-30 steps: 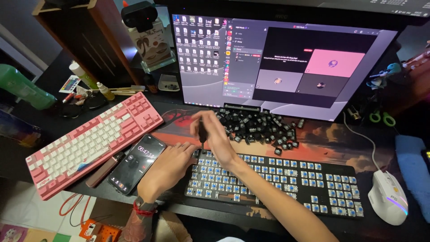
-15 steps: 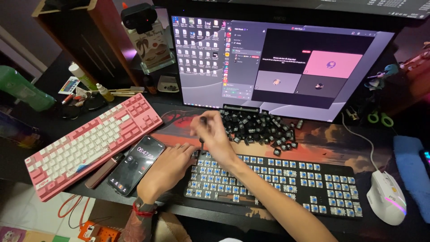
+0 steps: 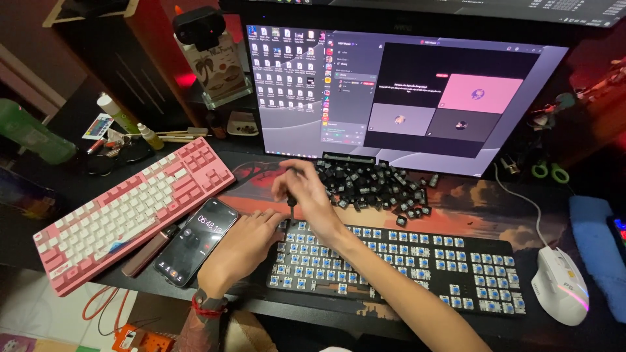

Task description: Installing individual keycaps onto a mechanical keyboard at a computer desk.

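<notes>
Black keyboard, stripped to blue switches, flat on table before monitor, right hand clamped on thin dark tool at top-left corner, left hand flat beside, fingers apart. Risk: tool slipping, bending a switch, or knuckles scattering heaped black keycaps just behind; phone close enough to be nudged.

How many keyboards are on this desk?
2. A pink keyboard lies at the left beside the phone; a black keyboard, its keycaps off, sits under the left hand and right hand.
</notes>
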